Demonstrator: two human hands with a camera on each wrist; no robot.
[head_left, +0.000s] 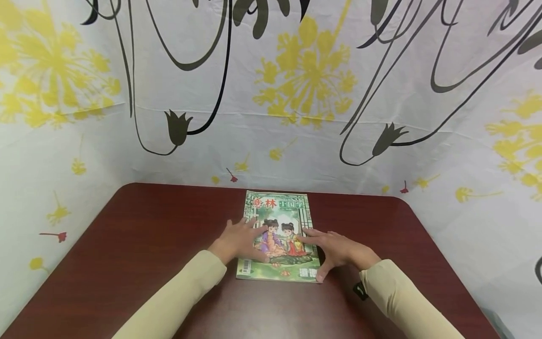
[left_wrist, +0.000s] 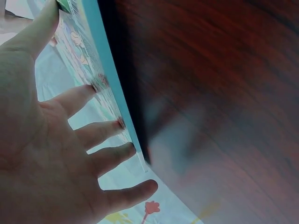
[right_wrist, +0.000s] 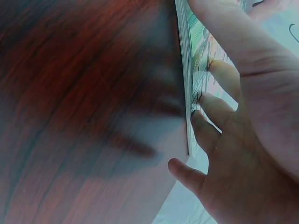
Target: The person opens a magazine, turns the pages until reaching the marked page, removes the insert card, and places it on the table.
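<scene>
A magazine [head_left: 279, 272] with a green cover, red and white characters and two cartoon figures lies flat on the dark red table. Over its left edge my left hand [head_left: 241, 240] is spread, fingertips touching the cover. In the left wrist view the pale spine [left_wrist: 111, 84] runs past these fingers, and the little finger reaches beyond the edge. My right hand [head_left: 338, 249] rests at the right edge, its thumb at the lower right corner and other fingertips on the cover. The right wrist view shows the page edges [right_wrist: 186, 70] beside relaxed, spread fingers.
The wooden table [head_left: 161, 226] has rounded far corners and extends to both sides of the magazine. Behind and beside it hangs a white cloth [head_left: 245, 150] printed with yellow flowers and dark curling stems. A small black item [head_left: 360, 291] shows at the right sleeve.
</scene>
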